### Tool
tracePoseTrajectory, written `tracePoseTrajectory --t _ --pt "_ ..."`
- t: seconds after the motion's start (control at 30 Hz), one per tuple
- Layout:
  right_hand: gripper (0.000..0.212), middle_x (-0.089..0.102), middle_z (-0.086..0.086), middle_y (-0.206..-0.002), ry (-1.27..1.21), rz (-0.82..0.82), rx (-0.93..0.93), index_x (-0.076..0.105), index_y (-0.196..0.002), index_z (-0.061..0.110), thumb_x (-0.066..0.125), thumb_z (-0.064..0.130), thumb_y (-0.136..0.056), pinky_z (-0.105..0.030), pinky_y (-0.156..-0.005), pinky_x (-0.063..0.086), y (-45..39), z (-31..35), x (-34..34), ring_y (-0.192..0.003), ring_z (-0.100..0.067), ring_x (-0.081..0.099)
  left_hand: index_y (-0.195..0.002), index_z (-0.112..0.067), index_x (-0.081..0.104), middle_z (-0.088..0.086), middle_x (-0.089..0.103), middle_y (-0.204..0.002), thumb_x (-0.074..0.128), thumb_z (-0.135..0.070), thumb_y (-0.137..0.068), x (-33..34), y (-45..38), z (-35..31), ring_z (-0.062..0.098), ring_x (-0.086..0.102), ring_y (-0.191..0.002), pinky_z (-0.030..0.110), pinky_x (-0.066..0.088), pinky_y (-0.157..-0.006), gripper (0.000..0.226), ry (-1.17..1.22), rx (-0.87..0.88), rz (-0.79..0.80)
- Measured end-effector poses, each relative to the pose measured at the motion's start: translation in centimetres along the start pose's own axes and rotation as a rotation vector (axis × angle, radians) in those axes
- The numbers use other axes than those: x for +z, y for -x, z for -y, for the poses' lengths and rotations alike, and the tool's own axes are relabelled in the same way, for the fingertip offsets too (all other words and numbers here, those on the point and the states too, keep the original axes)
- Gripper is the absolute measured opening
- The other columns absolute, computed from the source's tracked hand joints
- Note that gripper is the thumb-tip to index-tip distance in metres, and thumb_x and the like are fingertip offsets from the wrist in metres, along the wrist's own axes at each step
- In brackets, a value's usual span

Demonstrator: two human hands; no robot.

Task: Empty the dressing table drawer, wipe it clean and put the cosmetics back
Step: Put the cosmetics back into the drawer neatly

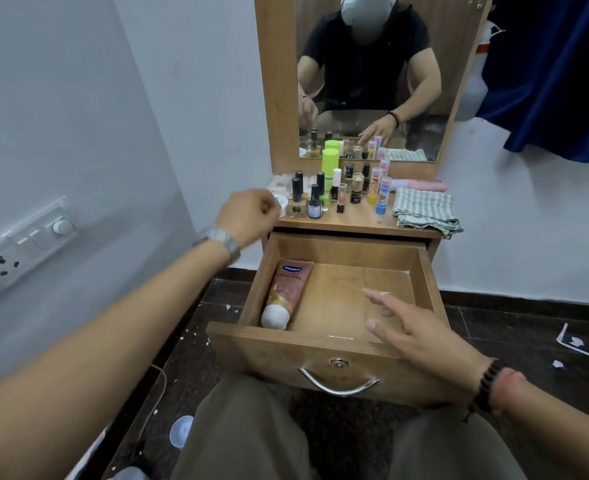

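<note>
Drawer (pixel 424 271) is pulled out full, nearly empty: only one tube (pixel 286 292) left, lying flat along the left wall, white cap toward the front panel, crimped end toward the back.

Left hand (pixel 248 216) is up by the left end of the tabletop (pixel 355 223), fingers loosely curled, near the bottles (pixel 315 199); can't tell if it pinches anything, prob. nothing. Right hand (pixel 421 327) hovers over the drawer's right front, fingers straight and spread, holding nothing.

Tube looks like soft plastic, light, squeezable, likely a bit slick. Best hold prob. round the mid body w/ thumb on one side and fingers on the other, or at the cap end, which is stiffer. It sits tight to the wall, so fingers may need to roll it off first. Hard squeeze could pop the cap, so light grip.

Bottles on top are mostly small glass w/ tall caps, packed close, upright; they'd tip easily and break if dropped. Take one at a time by the body, not the cap.

Striped cloth (pixel 424 211) lies folded at the right of the tabletop: soft, limp, grab anywhere.
</note>
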State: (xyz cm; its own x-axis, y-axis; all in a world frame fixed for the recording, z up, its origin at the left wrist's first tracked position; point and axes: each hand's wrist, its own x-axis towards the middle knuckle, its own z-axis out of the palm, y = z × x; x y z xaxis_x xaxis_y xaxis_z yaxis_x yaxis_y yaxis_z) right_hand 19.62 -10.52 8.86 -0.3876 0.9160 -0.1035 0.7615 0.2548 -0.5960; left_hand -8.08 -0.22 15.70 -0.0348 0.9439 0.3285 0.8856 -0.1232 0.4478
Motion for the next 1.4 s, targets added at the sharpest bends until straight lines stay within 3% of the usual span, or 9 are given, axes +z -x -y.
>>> tracePoseTrajectory --t 0.17,0.23,0.33,0.47,0.6,0.73,0.97,1.13,1.4 --pt "0.052 0.048 0.022 -0.137 -0.148 -0.045 0.024 0.035 -0.142 0.044 0.044 0.054 -0.092 -0.022 -0.102 0.039 -0.1 -0.2 0.5 -0.119 0.006 0.047 -0.083 -0.019 0.063 0.002 0.065 -0.091 0.064 -0.026 -0.085 0.1 -7.3 2.6 0.018 0.062 -0.083 0.029 0.054 -0.078 0.008 0.36 -0.338 -0.017" --pt "0.055 0.05 0.024 -0.135 -0.16 -0.037 0.025 0.034 -0.141 0.047 0.042 0.059 -0.089 -0.023 -0.102 0.04 -0.4 -0.5 0.7 -0.117 0.008 0.048 -0.084 -0.016 0.061 0.006 0.061 -0.091 0.066 -0.033 -0.085 1.0 -9.6 3.2 0.021 0.058 -0.081 0.031 0.052 -0.078 0.018 0.376 -0.432 0.023" --pt "0.055 0.049 0.027 -0.133 -0.154 -0.008 0.039 0.03 -0.142 0.048 0.041 0.06 -0.089 -0.024 -0.103 0.041 -0.5 -0.8 0.8 -0.117 0.008 0.048 -0.106 -0.008 0.061 0.007 0.06 -0.098 0.069 -0.047 -0.079 2.4 -11.9 3.7 0.022 0.057 -0.083 0.033 0.054 -0.083 0.048 0.392 -0.571 0.089" --pt "0.055 0.046 0.03 -0.131 -0.106 0.033 0.05 0.024 -0.143 0.05 0.039 0.06 -0.091 -0.025 -0.102 0.042 -0.7 -0.8 1.0 -0.116 0.005 0.049 -0.101 -0.009 0.056 0.008 0.061 -0.111 0.078 -0.054 -0.065 4.4 -13.6 4.5 0.024 0.063 -0.096 0.037 0.055 -0.085 0.062 0.459 -0.684 0.192" --pt "0.058 0.046 0.034 -0.128 -0.053 0.059 0.052 0.021 -0.144 0.051 0.037 0.064 -0.09 -0.024 -0.099 0.043 -0.8 -0.7 1.2 -0.114 0.006 0.049 -0.106 -0.01 0.057 0.007 0.063 -0.106 0.076 -0.048 -0.073 4.8 -13.3 3.9 0.021 0.063 -0.097 0.033 0.055 -0.083 0.054 0.416 -0.712 0.215" --pt "0.066 0.047 0.033 -0.129 -0.043 0.068 0.053 0.022 -0.145 0.05 0.036 0.07 -0.084 -0.026 -0.099 0.044 -0.8 -0.9 1.4 -0.114 0.006 0.05 -0.108 -0.01 0.057 0.006 0.061 -0.103 0.077 -0.043 -0.075 4.9 -13.6 4.3 0.02 0.06 -0.09 0.028 0.049 -0.06 0.051 0.443 -0.722 0.237" --pt "0.062 0.048 0.03 -0.129 -0.037 0.081 0.069 0.023 -0.145 0.049 0.043 0.063 -0.089 -0.025 -0.098 0.044 -0.9 -0.7 1.2 -0.113 0.004 0.051 -0.087 -0.006 0.054 0.009 0.066 -0.099 0.082 -0.028 -0.071 4.7 -14.7 5.1 0.02 0.067 -0.094 0.033 0.055 -0.086 0.039 0.555 -0.76 0.192" --pt "0.062 0.049 0.029 -0.129 -0.035 0.077 0.062 0.025 -0.146 0.047 0.044 0.063 -0.089 -0.023 -0.098 0.044 -1.0 -0.7 1.1 -0.113 0.004 0.051 -0.085 -0.008 0.055 0.001 0.057 -0.087 0.072 -0.019 -0.084 4.7 -14.9 6.5 0.011 0.051 -0.084 0.019 0.046 -0.095 0.02 0.788 -0.906 0.261" --pt "0.063 0.049 0.028 -0.13 -0.037 0.072 0.058 0.026 -0.146 0.045 0.044 0.063 -0.089 -0.022 -0.097 0.044 -1.1 -0.9 1.3 -0.113 0.004 0.051 -0.085 -0.008 0.057 0.0 0.062 -0.081 0.073 -0.013 -0.083 3.8 -14.5 9.0 0.008 0.054 -0.064 0.013 0.049 -0.065 0.017 1.144 -1.016 0.204"
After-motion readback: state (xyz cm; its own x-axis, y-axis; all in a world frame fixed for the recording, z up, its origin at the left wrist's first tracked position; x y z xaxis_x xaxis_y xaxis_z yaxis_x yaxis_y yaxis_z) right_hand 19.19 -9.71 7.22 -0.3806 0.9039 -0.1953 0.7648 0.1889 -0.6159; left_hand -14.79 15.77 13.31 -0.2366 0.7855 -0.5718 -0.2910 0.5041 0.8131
